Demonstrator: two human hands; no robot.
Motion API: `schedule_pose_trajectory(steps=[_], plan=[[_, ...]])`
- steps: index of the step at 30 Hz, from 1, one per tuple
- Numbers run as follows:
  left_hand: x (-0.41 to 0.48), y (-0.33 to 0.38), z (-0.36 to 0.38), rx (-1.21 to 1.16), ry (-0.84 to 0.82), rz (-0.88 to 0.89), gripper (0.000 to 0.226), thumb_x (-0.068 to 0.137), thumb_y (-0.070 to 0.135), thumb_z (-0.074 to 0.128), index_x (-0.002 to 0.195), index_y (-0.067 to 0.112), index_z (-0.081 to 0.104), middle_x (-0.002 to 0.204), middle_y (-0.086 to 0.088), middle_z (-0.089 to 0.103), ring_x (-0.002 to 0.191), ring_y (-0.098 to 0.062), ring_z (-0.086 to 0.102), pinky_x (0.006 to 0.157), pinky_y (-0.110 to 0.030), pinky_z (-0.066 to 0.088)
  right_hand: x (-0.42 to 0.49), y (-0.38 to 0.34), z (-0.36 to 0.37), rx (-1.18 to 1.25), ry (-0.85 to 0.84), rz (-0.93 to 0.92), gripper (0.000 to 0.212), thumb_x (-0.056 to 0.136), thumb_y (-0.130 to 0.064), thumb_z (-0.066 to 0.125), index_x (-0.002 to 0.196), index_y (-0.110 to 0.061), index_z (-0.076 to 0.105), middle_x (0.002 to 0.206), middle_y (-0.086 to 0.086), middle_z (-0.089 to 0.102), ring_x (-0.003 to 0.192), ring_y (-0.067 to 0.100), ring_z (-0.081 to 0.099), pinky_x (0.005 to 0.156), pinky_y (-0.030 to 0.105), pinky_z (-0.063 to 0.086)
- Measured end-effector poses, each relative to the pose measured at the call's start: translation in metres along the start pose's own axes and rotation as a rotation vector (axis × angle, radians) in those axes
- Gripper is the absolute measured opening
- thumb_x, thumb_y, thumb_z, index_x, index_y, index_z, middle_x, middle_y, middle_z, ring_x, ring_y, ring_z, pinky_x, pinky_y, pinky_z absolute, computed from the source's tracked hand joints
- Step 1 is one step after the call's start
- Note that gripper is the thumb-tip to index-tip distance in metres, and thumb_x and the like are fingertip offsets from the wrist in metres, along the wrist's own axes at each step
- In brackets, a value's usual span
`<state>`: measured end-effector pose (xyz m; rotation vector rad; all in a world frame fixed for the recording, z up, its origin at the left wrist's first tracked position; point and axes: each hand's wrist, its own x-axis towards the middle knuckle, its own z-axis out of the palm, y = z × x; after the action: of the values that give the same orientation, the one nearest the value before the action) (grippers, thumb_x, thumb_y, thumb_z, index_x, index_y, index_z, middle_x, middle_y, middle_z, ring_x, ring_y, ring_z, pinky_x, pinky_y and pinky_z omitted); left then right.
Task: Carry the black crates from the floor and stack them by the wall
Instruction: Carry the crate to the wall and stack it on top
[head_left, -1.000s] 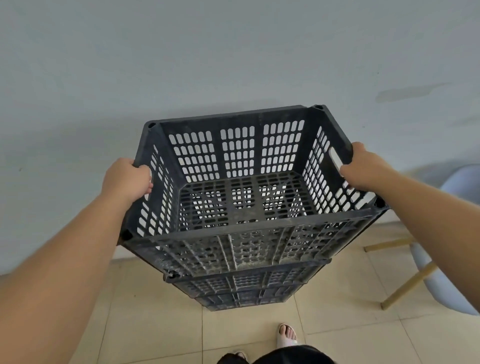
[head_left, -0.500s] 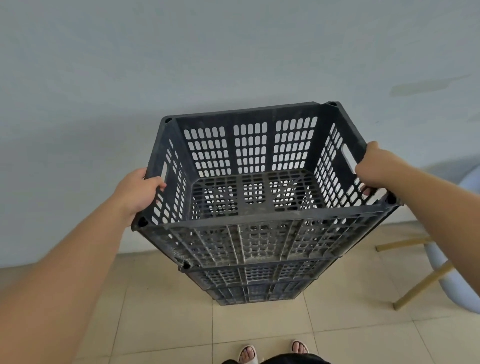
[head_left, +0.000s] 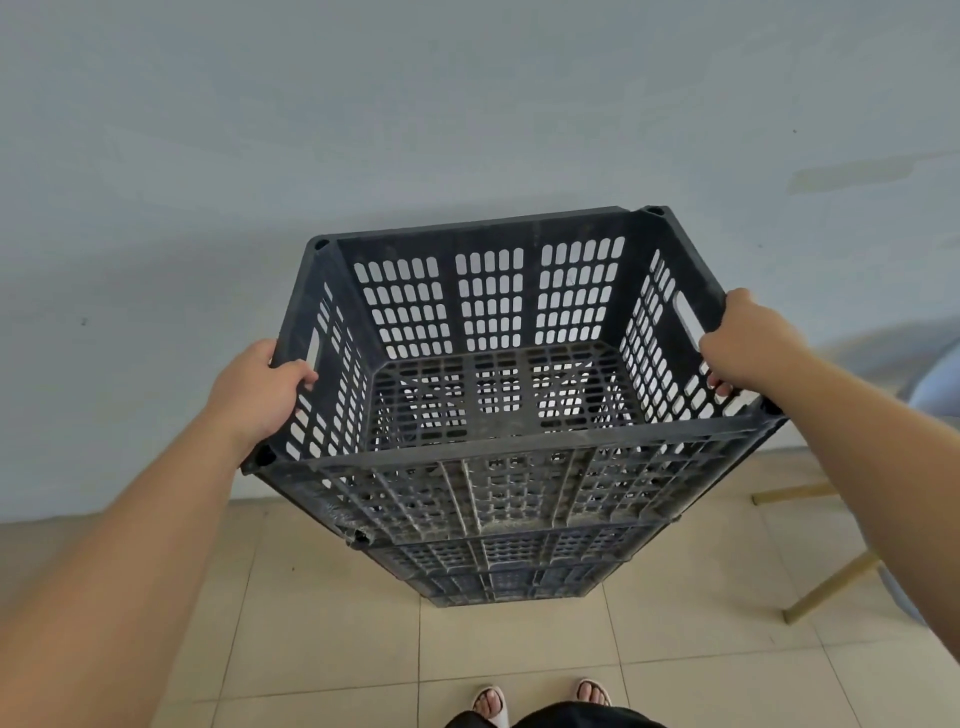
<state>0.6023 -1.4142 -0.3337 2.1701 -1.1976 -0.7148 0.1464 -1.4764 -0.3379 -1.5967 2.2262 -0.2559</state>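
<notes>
Facing a pale grey wall (head_left: 467, 104) above a beige tiled floor (head_left: 519, 649), both arms stretched forward and down. Gripping a black crate (head_left: 519, 449) by its two short sides, directly over a stack of black crates (head_left: 509, 577) on the floor by the wall, contact between them unclear: left hand (head_left: 260, 395) curled round the left rim, thumb inside, right hand (head_left: 743, 343) curled over the right rim, fingertips showing through the lattice. At right, a pale blue chair (head_left: 935, 384); at the bottom edge, sandalled feet (head_left: 488, 701).
</notes>
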Motion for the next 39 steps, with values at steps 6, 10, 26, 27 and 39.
schedule_pose_trajectory(steps=[6,10,26,27,39], plan=[[-0.009,-0.001,0.01,-0.026,0.015,-0.006,0.018,0.097,0.023,0.057,0.114,0.017,0.058,0.095,-0.005,0.069,0.076,-0.025,0.067,0.056,-0.032,0.045,0.015,0.002,-0.007,-0.001,0.003,-0.024,0.031,0.09,-0.009,0.046,0.12,-0.008,0.039,0.085,0.021,0.071,0.066,0.035,0.074,0.067,0.053,0.064],[-0.008,0.001,0.008,-0.003,0.009,0.017,0.015,0.097,0.022,0.058,0.112,0.019,0.059,0.091,-0.001,0.068,0.077,-0.023,0.066,0.058,-0.033,0.045,0.01,-0.001,-0.008,0.0,-0.003,-0.021,0.028,0.091,-0.003,0.045,0.119,-0.006,0.038,0.076,0.02,0.072,0.056,0.033,0.074,0.064,0.049,0.064],[-0.006,0.008,0.002,0.174,0.025,0.075,0.017,0.097,0.021,0.056,0.108,0.012,0.066,0.092,-0.011,0.069,0.076,-0.028,0.062,0.061,-0.036,0.044,-0.007,-0.004,-0.006,-0.002,0.031,-0.009,0.034,0.092,-0.015,0.046,0.125,-0.006,0.04,0.087,0.016,0.065,0.073,0.032,0.066,0.063,0.039,0.057],[-0.008,0.008,0.001,0.185,0.032,0.079,0.017,0.097,0.021,0.055,0.106,0.011,0.065,0.091,-0.012,0.069,0.077,-0.029,0.062,0.064,-0.038,0.046,-0.01,-0.005,-0.007,-0.027,0.047,-0.014,0.031,0.093,-0.017,0.047,0.122,-0.007,0.04,0.086,0.013,0.06,0.071,0.029,0.061,0.057,0.035,0.05],[-0.005,0.005,-0.001,0.565,0.12,0.361,0.064,0.095,0.031,0.06,0.151,0.012,0.036,0.148,-0.018,0.039,0.132,-0.042,0.041,0.104,-0.058,0.042,-0.036,-0.017,-0.028,-0.068,0.043,0.047,0.052,0.108,-0.032,0.028,0.15,-0.002,0.034,0.144,0.028,0.046,0.125,0.045,0.049,0.097,0.047,0.043]])
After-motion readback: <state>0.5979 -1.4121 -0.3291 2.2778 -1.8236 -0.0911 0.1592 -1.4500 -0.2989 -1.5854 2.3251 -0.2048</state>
